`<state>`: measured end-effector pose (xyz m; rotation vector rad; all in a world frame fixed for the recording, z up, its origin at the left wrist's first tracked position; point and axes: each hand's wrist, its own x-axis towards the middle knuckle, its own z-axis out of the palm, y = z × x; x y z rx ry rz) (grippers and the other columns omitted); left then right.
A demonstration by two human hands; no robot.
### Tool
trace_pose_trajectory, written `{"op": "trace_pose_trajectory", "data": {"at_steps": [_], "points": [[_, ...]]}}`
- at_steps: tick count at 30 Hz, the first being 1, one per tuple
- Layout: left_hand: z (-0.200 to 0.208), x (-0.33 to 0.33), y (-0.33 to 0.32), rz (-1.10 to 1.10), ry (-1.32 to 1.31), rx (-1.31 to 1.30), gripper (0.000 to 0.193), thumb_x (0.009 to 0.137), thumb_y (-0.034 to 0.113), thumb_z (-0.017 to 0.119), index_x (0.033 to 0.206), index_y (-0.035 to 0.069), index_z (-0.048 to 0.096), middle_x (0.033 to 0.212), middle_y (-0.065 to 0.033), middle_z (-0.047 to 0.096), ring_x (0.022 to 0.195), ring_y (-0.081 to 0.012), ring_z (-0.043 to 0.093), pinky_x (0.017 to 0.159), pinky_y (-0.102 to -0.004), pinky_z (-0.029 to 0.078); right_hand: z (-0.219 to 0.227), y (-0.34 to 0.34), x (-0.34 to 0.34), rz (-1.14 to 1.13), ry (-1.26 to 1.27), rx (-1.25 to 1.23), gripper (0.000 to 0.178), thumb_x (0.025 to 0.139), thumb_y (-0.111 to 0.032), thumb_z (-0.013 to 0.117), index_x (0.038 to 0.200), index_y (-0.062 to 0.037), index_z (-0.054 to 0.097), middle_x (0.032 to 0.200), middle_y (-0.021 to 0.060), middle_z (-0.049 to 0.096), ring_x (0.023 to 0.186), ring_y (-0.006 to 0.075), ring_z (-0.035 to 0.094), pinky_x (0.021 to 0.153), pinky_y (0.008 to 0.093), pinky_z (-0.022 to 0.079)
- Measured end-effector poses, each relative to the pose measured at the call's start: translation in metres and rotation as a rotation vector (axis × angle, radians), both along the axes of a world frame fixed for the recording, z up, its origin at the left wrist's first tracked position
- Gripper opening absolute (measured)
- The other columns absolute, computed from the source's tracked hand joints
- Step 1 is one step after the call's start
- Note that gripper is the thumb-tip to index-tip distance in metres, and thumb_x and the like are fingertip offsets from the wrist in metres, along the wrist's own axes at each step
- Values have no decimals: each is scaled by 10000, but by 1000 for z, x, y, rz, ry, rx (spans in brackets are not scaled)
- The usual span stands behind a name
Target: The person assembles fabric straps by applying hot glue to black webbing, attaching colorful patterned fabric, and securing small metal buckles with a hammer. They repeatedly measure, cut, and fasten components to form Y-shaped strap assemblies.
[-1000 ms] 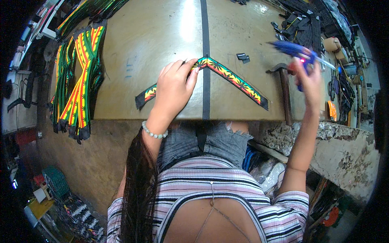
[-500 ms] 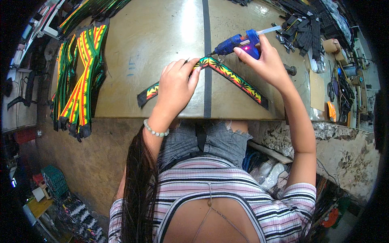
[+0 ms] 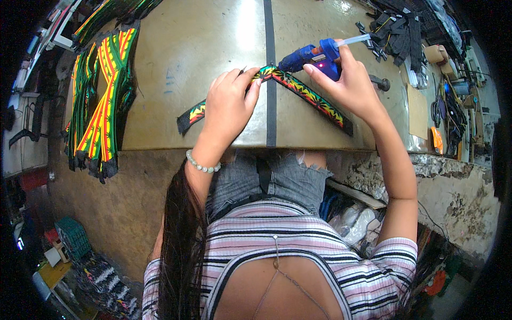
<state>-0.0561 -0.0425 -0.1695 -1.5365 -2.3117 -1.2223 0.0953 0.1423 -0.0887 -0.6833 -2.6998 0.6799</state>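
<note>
A patterned strap (image 3: 312, 96), black-edged with red, yellow and green leaf shapes, lies bent into an upside-down V on the table. My left hand (image 3: 228, 104) is closed on it near the bend, thumb and fingertips pressed together, and covers part of the left leg. A small dark tip (image 3: 242, 70) pokes out beside those fingers; what it belongs to is hidden. My right hand (image 3: 352, 85) grips a blue glue gun (image 3: 314, 57) with a red light and a clear glue stick (image 3: 354, 40) at its back. The gun's nozzle is at the strap's bend; whether it touches cannot be told.
A black band (image 3: 271, 114) runs down the table (image 3: 208, 37) under the strap. Similar patterned straps (image 3: 109, 90) hang over the left edge. Black straps and buckles (image 3: 397, 34) lie at the back right, near a dark metal knob (image 3: 381, 83) and a brown card (image 3: 417, 112).
The view has shifted slightly, so the table sits higher in the picture. The glue gun's nozzle has moved a little at the bend. Both hands keep their holds.
</note>
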Motion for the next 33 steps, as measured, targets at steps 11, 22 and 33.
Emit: {"op": "trace_pose_trajectory", "data": {"at_steps": [11,22,33], "points": [[-1,1,-1,16,11,-38,229,878,172,663,1069,53,701,805,-128,594,781,-311,575,726,-414,453,1,-17,31,211,16,-345,511,872,-295,754,1217,-12,505,891,71,666,749,143,644,632,290,507],[21,14,-16,35,-234,-55,245,910,197,665,1119,74,705,711,-87,516,696,-190,518,673,-348,425,-56,160,241,-1148,107,356,587,968,-525,517,1149,32,528,1064,264,667,1009,420,642,886,488,479],[176,41,-181,-1816,-559,233,694,1014,632,134,592,144,391,645,-6,336,564,-177,393,554,-313,310,-46,36,35,207,253,362,255,888,-159,680,1095,-11,693,1071,129,681,997,289,632,890,347,500]]}}
